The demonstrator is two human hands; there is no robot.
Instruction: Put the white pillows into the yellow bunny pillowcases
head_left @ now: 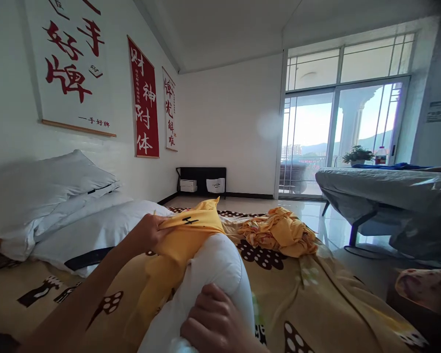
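A white pillow lies in front of me, its far end partly inside a yellow pillowcase with a dark mark on it. My left hand is closed on the edge of the pillowcase, at the pillow's left. Nearer to me, my right hand has its fingers curled into the white pillow and grips it. Part of the pillowcase hangs down along the pillow's left side.
Several white pillows are piled at the left. A crumpled heap of yellow cloth lies on the brown patterned blanket. At the right stands a covered table. A black rack is by the far wall.
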